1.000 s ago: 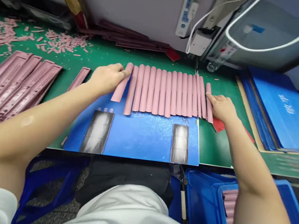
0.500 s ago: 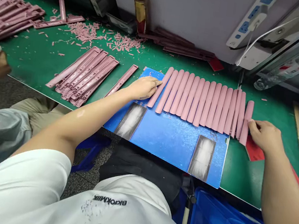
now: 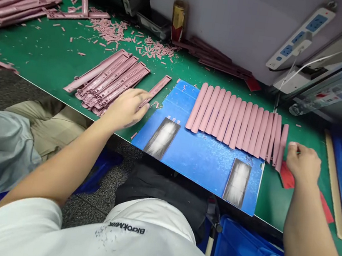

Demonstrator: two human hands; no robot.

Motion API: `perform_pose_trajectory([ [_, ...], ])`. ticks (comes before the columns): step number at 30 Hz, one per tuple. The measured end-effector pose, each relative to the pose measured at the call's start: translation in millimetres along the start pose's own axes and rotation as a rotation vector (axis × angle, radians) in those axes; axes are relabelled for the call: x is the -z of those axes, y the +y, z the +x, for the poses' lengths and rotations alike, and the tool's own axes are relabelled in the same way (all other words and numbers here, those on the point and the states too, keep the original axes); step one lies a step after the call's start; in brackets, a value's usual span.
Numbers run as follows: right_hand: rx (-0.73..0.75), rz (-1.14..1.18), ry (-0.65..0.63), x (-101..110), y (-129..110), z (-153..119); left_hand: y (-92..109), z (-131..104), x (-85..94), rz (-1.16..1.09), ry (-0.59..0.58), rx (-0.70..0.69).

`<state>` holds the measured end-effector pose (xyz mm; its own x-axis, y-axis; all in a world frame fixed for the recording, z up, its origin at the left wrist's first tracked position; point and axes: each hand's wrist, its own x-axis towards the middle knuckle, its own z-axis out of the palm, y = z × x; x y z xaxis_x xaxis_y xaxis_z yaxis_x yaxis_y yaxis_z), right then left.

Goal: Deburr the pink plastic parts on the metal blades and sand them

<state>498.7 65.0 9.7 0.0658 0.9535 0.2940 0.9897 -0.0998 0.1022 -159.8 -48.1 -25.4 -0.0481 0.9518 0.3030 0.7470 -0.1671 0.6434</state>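
The near end of the slim pink plastic strip (image 3: 160, 86), slanted near-left to far-right, is overlapped by the left hand (image 3: 128, 107). Neither its grip nor that of the right hand (image 3: 305, 162) can be made out.

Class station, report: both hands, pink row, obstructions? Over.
Left hand at lone pink strip. Pink row mostly on blue board. Right hand just off row's end. Red piece nearby, row uncovered.

Green tabletop (image 3: 60, 61). On it: blue board (image 3: 185, 159) near front edge, row of pink strips (image 3: 232, 119) across its upper part and past its right edge; two dark-and-white patches on board; perforated pink pieces (image 3: 114, 78) left; pink scraps (image 3: 108, 30) farther back; red piece (image 3: 287, 176) right.
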Motion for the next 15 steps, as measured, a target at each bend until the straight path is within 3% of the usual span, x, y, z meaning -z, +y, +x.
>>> perform_pose_trajectory([
  [2,-0.050,0.141,-0.002,20.6,-42.5,-1.8,-1.1,-32.4,2.8,0.019,0.061,0.038],
  [3,0.001,0.247,-0.021,31.0,-72.9,-3.7,0.4,-43.6,1.3,0.075,0.081,0.056],
  [6,0.414,0.526,-0.181,65.1,-191.2,-25.5,6.8,-52.8,-8.6,0.310,0.057,0.116],
  [8,0.654,0.554,-0.374,91.8,-271.5,-53.5,11.8,-49.8,-13.1,0.396,0.013,0.165],
  [10,0.762,0.452,-0.553,116.6,-329.3,-78.6,19.6,-55.3,-11.2,0.383,0.024,0.244],
  [12,0.811,0.335,-0.735,131.8,-348.4,-89.5,26.6,-73.8,-1.6,0.298,0.090,0.374],
  [13,0.755,0.300,-0.778,134.8,-341.1,-90.8,27.7,-85.9,5.4,0.242,0.129,0.469],
  [15,0.467,0.222,-0.747,134.1,-298.1,-94.2,24.6,-108.4,18.9,0.068,0.211,0.634],
])
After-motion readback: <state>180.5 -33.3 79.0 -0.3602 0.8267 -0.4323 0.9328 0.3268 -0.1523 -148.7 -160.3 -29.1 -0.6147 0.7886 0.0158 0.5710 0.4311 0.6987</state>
